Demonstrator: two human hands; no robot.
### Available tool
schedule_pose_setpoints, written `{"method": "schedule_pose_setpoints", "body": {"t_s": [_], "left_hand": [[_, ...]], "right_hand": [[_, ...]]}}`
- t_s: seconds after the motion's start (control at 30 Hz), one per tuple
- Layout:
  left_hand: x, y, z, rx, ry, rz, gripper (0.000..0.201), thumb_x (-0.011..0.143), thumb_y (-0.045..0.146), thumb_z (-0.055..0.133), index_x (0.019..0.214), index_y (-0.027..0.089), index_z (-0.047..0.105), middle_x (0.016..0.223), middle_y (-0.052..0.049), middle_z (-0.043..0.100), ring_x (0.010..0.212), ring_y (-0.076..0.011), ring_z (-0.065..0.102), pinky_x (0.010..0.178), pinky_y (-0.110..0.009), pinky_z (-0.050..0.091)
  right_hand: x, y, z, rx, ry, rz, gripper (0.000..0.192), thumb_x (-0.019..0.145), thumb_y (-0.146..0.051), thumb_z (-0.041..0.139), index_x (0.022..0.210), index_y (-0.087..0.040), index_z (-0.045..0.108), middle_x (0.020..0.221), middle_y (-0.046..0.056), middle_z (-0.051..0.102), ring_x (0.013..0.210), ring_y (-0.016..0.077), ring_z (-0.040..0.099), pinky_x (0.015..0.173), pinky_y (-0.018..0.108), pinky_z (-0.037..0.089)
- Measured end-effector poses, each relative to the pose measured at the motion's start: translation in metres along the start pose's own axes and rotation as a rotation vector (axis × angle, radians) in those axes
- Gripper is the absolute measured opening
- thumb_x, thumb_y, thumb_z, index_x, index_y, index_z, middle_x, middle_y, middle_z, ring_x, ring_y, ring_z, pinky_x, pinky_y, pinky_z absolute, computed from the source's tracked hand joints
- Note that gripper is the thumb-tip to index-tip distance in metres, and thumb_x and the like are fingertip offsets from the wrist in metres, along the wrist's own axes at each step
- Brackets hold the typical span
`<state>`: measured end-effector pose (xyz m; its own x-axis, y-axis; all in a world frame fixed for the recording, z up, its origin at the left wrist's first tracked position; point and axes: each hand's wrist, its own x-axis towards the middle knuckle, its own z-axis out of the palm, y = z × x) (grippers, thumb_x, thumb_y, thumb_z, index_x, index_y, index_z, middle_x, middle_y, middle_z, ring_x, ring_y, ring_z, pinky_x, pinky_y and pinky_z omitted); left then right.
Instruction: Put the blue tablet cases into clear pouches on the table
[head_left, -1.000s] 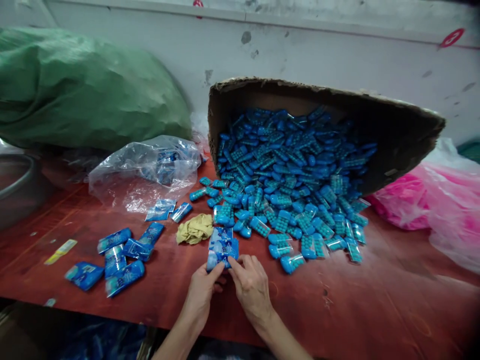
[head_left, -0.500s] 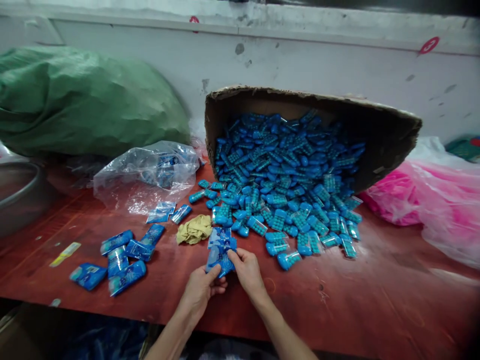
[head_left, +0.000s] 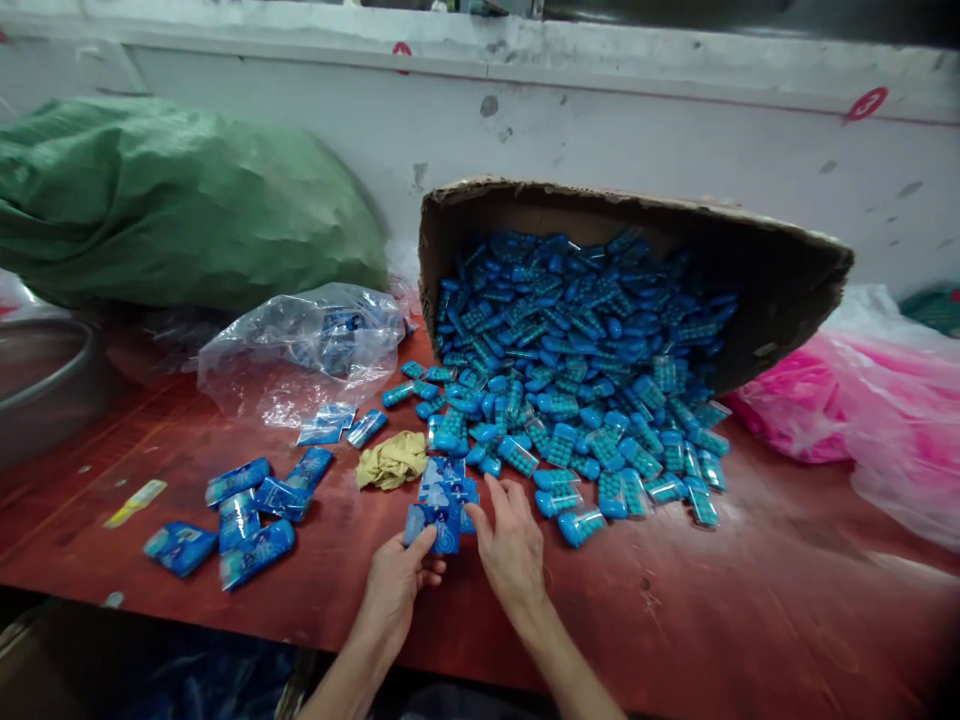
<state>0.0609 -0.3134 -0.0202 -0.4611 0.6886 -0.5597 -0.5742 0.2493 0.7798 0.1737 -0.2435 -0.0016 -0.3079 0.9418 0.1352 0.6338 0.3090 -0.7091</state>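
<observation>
The left hand pinches a flat blue printed foil packet between thumb and fingers, holding it just above the near middle of the red-brown wooden table. The right hand lies beside it with fingers spread loosely, open, its fingertips touching the small stack of blue packets just beyond the held one. Left of that stack sits a crumpled tan cloth. Further left, near the table edge, a loose cluster of filled blue sachets is scattered. Beyond the hands, a tipped brown cardboard box spills a heap of small blue blister packs toward them. A clear plastic bag lies left of the box, with a large green sack behind it against the wall. Pink plastic bags rest at the far right.
</observation>
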Motion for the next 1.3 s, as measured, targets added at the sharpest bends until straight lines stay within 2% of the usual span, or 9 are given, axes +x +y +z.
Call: {"method": "schedule_pose_setpoints", "body": {"t_s": [0.17, 0.27, 0.4, 0.67, 0.9, 1.0, 1.1, 1.2, 1.3], "left_hand": [[0.001, -0.006, 0.008, 0.05, -0.053, 0.063, 0.028, 0.055, 0.033, 0.07, 0.065, 0.009, 0.06, 0.05, -0.002, 0.061, 0.042, -0.0103, 0.053, 0.037, -0.02, 0.04], [0.002, -0.008, 0.011, 0.041, -0.017, 0.085, 0.028, 0.054, 0.035, 0.071, 0.063, 0.011, 0.059, 0.048, 0.0, 0.059, 0.04, -0.0102, 0.051, 0.037, -0.021, 0.041], [0.003, -0.008, 0.011, -0.014, -0.071, 0.013, 0.03, 0.051, 0.036, 0.073, 0.061, 0.012, 0.058, 0.045, 0.002, 0.055, 0.041, -0.0092, 0.05, 0.038, -0.021, 0.043], [-0.014, 0.002, -0.015, 0.042, -0.199, -0.132, 0.026, 0.056, 0.032, 0.072, 0.063, 0.012, 0.057, 0.049, 0.001, 0.056, 0.045, -0.009, 0.052, 0.04, -0.019, 0.045], [0.007, 0.004, 0.009, 0.007, -0.032, -0.119, 0.014, 0.063, 0.019, 0.066, 0.069, 0.012, 0.056, 0.054, -0.004, 0.063, 0.043, -0.0122, 0.058, 0.04, -0.021, 0.046], [0.01, 0.001, 0.012, 0.024, 0.005, -0.098, 0.016, 0.061, 0.02, 0.068, 0.064, 0.012, 0.054, 0.046, -0.002, 0.059, 0.037, -0.0112, 0.054, 0.035, -0.02, 0.042], [0.002, -0.003, 0.009, 0.026, -0.008, -0.035, 0.021, 0.055, 0.024, 0.071, 0.062, 0.011, 0.056, 0.045, 0.0, 0.058, 0.038, -0.0093, 0.053, 0.036, -0.018, 0.039], [-0.007, -0.007, 0.009, 0.064, -0.036, 0.048, 0.027, 0.052, 0.03, 0.072, 0.063, 0.01, 0.058, 0.047, 0.0, 0.06, 0.039, -0.0086, 0.051, 0.037, -0.018, 0.039], [-0.011, -0.011, 0.013, 0.079, -0.028, 0.093, 0.028, 0.049, 0.033, 0.072, 0.061, 0.012, 0.057, 0.044, 0.001, 0.058, 0.038, -0.0087, 0.049, 0.036, -0.019, 0.039]], "right_hand": [[-0.006, 0.002, 0.007, 0.601, -0.308, 0.178, 0.028, 0.076, -0.038, 0.049, 0.075, -0.013, 0.061, 0.056, -0.002, 0.05, 0.046, 0.009, 0.042, 0.045, 0.02, 0.037], [-0.005, 0.006, 0.019, 0.604, -0.299, 0.218, 0.032, 0.077, -0.039, 0.043, 0.061, -0.014, 0.052, 0.046, -0.006, 0.039, 0.039, 0.0064, 0.032, 0.038, 0.018, 0.03], [-0.003, 0.012, 0.032, 0.506, -0.213, 0.215, 0.034, 0.08, -0.038, 0.039, 0.057, -0.015, 0.049, 0.047, -0.005, 0.042, 0.042, 0.0074, 0.035, 0.04, 0.019, 0.028], [0.007, 0.009, 0.023, 0.128, -0.165, 0.121, 0.021, 0.081, -0.029, 0.04, 0.071, -0.018, 0.055, 0.063, 0.001, 0.058, 0.06, 0.0146, 0.052, 0.053, 0.022, 0.033], [-0.01, -0.005, 0.005, -0.208, -0.287, 0.03, 0.024, 0.079, -0.018, 0.042, 0.099, -0.019, 0.056, 0.08, 0.009, 0.065, 0.073, 0.0234, 0.062, 0.06, 0.03, 0.039], [-0.018, -0.001, -0.012, -0.285, -0.235, 0.019, 0.03, 0.082, -0.023, 0.042, 0.109, -0.018, 0.053, 0.091, 0.012, 0.062, 0.076, 0.0236, 0.061, 0.061, 0.031, 0.041], [-0.02, 0.004, -0.021, 0.059, -0.136, 0.08, 0.03, 0.082, -0.029, 0.044, 0.109, -0.019, 0.054, 0.09, 0.008, 0.061, 0.077, 0.0195, 0.059, 0.066, 0.028, 0.042], [-0.017, 0.004, -0.013, 0.65, -0.271, 0.223, 0.022, 0.073, -0.03, 0.054, 0.088, -0.016, 0.061, 0.07, 0.001, 0.06, 0.062, 0.0137, 0.055, 0.058, 0.023, 0.042], [-0.018, 0.002, 0.004, 0.908, -0.347, 0.347, 0.017, 0.069, -0.032, 0.052, 0.064, -0.015, 0.054, 0.05, -0.004, 0.049, 0.043, 0.0091, 0.046, 0.044, 0.02, 0.037]]}}
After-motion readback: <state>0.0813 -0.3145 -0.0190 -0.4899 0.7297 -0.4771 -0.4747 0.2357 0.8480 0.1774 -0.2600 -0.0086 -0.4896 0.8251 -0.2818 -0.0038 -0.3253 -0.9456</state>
